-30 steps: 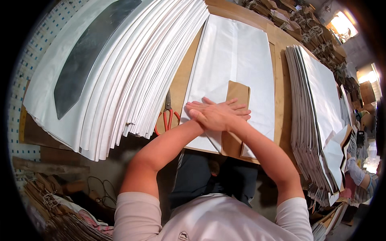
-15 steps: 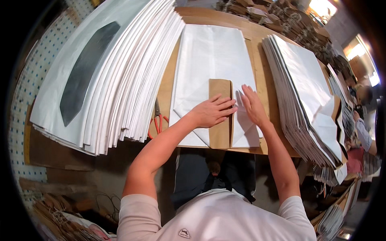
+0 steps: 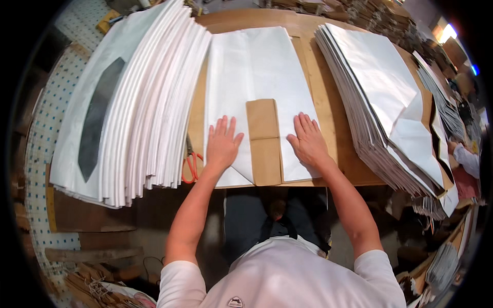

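Note:
A white paper bag (image 3: 251, 66) lies flat in front of me on the wooden table. Its folded near end carries a brown paper strip (image 3: 264, 138) with a crease across it. My left hand (image 3: 222, 146) rests flat on the white bag, left of the strip, fingers stretched out. On the other side my right hand (image 3: 307, 139) also lies flat on the bag, thumb apart from the fingers. Neither hand holds anything. Red-handled scissors (image 3: 191, 167) lie left of the bag, partly hidden by the tall stack beside them.
A tall stack of white bags (image 3: 149, 102) with a dark pointed panel (image 3: 100, 118) stands on the left. At the right lies another stack of folded bags (image 3: 375, 97). Bundled brown bags (image 3: 359, 25) are piled behind the table (image 3: 241, 19). A person's sleeve (image 3: 465, 161) shows far right.
My left hand has moved left off the brown strip onto the white bag. The strip now lies flat, and my right hand has come down flat. The whole view has shifted slightly.

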Demonstrator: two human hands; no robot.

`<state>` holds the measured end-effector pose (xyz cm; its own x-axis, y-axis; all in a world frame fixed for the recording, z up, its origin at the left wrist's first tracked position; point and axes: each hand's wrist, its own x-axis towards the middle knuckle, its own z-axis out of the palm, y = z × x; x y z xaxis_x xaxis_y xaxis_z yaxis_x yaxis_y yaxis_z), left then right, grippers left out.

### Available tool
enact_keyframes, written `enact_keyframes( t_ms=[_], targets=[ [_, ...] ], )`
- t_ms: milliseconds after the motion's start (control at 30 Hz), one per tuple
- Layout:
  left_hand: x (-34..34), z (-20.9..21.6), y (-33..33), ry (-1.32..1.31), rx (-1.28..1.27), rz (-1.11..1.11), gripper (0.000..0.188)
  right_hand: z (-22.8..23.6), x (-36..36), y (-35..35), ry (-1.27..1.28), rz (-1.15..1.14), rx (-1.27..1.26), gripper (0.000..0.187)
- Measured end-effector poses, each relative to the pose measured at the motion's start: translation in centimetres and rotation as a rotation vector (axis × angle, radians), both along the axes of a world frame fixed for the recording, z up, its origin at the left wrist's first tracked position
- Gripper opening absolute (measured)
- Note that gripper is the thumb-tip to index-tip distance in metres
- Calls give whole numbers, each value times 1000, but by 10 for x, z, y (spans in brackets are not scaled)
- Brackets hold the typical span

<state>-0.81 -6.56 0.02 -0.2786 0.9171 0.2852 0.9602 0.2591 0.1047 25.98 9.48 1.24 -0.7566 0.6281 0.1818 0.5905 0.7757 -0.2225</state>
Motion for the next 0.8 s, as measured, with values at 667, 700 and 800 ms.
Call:
enact_keyframes(
  t_ms=[667,700,800],
  targets=[
    [-176,318,-162,162,-69,719,91,8,22,-57,598,-24,-152,53],
    [-168,317,-153,164,-68,686,89,6,24,-59,601,-30,-144,53],
    [-168,313,-139,195,-44,643,85,-2,25,-61,589,-33,-118,53]
  ],
)
